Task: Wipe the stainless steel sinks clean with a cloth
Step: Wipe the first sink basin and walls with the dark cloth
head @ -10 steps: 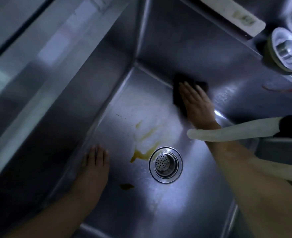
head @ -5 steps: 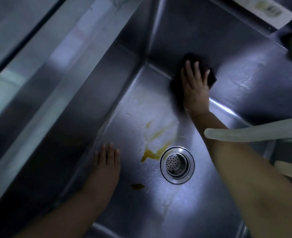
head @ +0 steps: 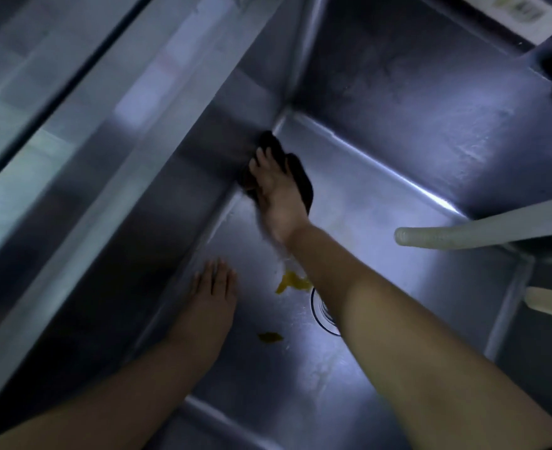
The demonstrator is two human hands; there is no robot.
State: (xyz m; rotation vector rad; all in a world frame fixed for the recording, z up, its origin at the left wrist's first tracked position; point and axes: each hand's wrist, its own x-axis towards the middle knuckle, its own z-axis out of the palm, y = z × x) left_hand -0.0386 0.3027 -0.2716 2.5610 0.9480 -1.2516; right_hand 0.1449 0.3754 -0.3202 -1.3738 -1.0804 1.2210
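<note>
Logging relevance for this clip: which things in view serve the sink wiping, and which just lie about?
Job:
- sink
- dark cloth under right hand
- yellow stains
- left hand flat on the basin floor

Lying about:
- hose
- drain strainer, partly hidden

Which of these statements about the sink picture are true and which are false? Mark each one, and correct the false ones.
1. The right hand presses a dark cloth near the sink's far left corner. True.
2. The left hand holds a second cloth. False: it rests flat on the sink floor with straight fingers and holds nothing.
3. Yellow stains lie on the floor near the drain. True.
4. The drain is in full view. False: the right forearm covers most of it.
5. A pale hose reaches in from the right. True.
</note>
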